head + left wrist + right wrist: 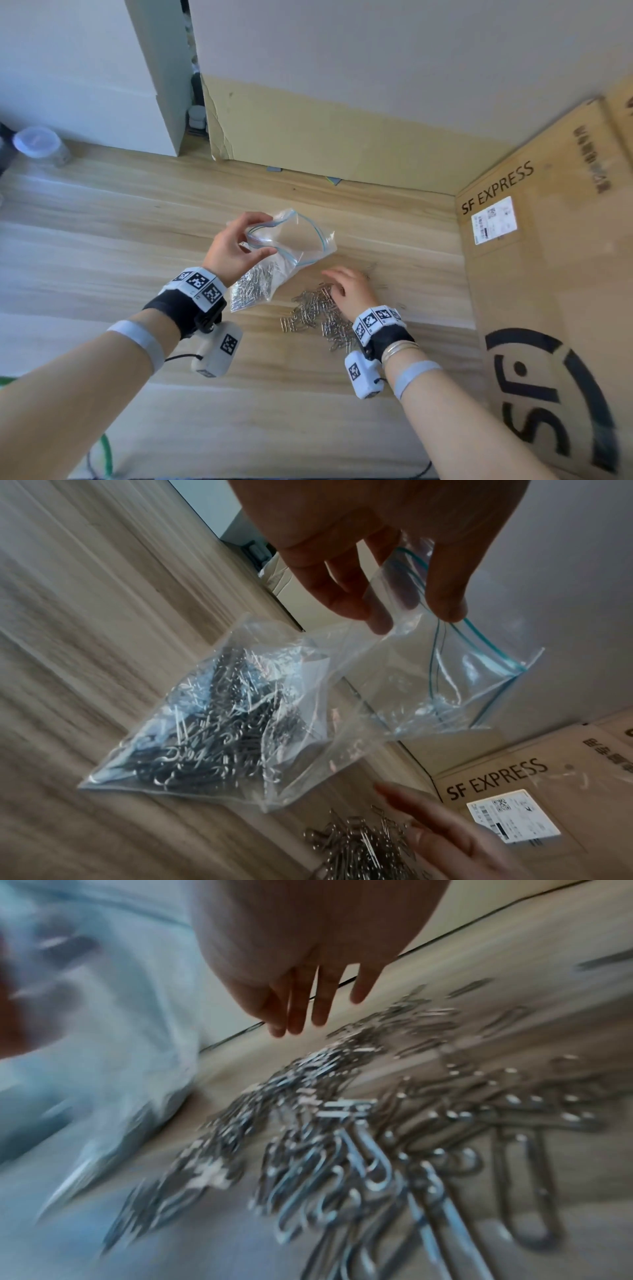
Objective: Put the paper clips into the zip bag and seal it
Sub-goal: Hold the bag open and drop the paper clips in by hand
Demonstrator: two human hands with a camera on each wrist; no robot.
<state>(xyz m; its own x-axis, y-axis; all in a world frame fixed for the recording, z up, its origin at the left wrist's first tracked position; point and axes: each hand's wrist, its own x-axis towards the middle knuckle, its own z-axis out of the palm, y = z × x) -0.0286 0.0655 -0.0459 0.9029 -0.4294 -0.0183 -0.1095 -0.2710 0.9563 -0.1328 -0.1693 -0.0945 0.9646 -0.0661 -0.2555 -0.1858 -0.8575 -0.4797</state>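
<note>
Pinching the zip bag (291, 240) mouth agape, left hand (233, 246) readies it (half-filled); right hand (349, 287), fingers straight, reaches the paper clips (318, 315).

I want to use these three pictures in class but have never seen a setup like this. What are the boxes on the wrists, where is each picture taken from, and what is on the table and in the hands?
No machine here: a person works with bare hands. The boxes strapped to the wrists are small cameras. The wide picture comes from a camera on the head; the other two look along each hand. The left hand pinches the open top of a clear zip bag, which already holds some clips. The right hand is open, fingers straight, over a loose pile of paper clips on the wooden table. A cardboard box stands at the right. The right wrist picture is blurred.
</note>
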